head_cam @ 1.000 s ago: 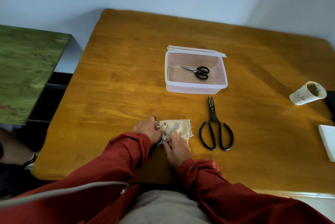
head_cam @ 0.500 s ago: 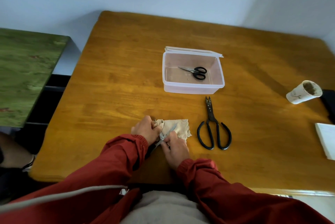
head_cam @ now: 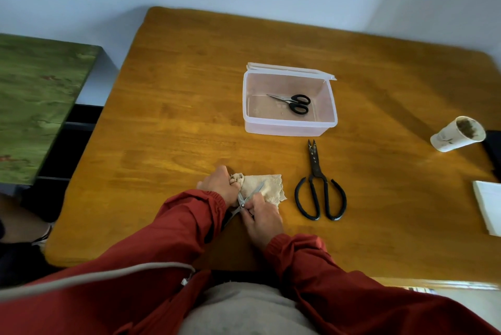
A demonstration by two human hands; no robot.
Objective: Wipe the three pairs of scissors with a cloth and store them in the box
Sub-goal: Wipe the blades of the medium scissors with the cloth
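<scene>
- The left grip [head_cam: 220,188] is curled up tight, bunching 1 end of the beige cloth [head_cam: 268,190] in its fingers. The rest of the cloth lies flat on the bench [head_cam: 176,117], spreading out to the right of that grip.
- The right grip [head_cam: 262,217] pinches the small silver scissors [head_cam: 250,197] around the pivot, fingertips pressed together on the metal.
- The blades of those scissors stick up and away from the right grip, lying across the cloth. The handle end runs back under the left wrist and red sleeve, so I can't really make it out.
- The 2 grips are just beside each other, near the bench's front edge.
- The big black scissors [head_cam: 320,193] lie flat on the bench just right of the right grip. Handles point toward the person, tips toward the box, nobody touching them.
- The clear plastic box [head_cam: 289,128] sits beyond both grips, well apart from them. Its lid [head_cam: 291,69] is open at the far side.
- 1 pair of black-handled scissors [head_cam: 295,103] lies inside the box on the bottom, blades pointing left.
- Way off right of the grips there's a paper cup [head_cam: 456,134] with something dark inside, tipped toward the right edge.
- Nearer than the cup, a white flat thing [head_cam: 488,207] is cut off by the frame.
- Far left of the grips, off the bench, there's a green surface [head_cam: 35,101].
</scene>
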